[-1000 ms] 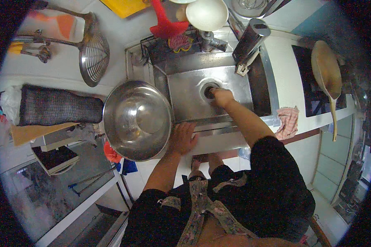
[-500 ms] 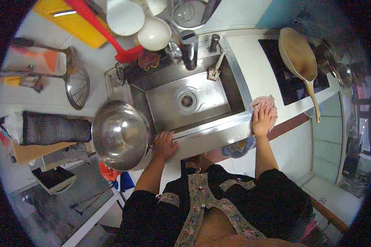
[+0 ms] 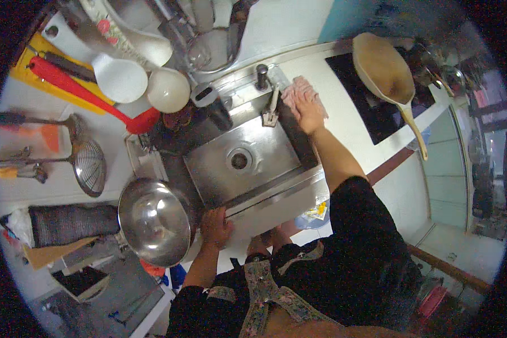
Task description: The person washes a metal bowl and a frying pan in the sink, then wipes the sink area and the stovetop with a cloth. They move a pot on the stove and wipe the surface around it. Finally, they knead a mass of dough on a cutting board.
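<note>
At the far right corner of the steel sink (image 3: 248, 174), my right hand (image 3: 310, 112) presses a crumpled pink cloth (image 3: 299, 93) against the counter and the sink's rim. My left hand (image 3: 216, 226) holds nothing; it rests on the front edge of the counter with its fingers laid over the edge. Just left of it, a large shiny steel bowl (image 3: 154, 222) sits by the sink's left end. Close to the cloth, a small brush-like tool with a pale handle (image 3: 271, 110) lies at the sink's far wall.
A dark tap (image 3: 213, 104) stands over the sink. On the right, a beige frying pan (image 3: 383, 67) lies on a black hob (image 3: 372, 121), its handle jutting past the counter. Ladles and a skimmer (image 3: 89, 168) hang at the left, near a red spatula (image 3: 143, 120).
My right hand has slid the pink cloth away from me, from the counter's front right to beside the sink's far corner. The view has turned; my left hand stays at the front edge.
</note>
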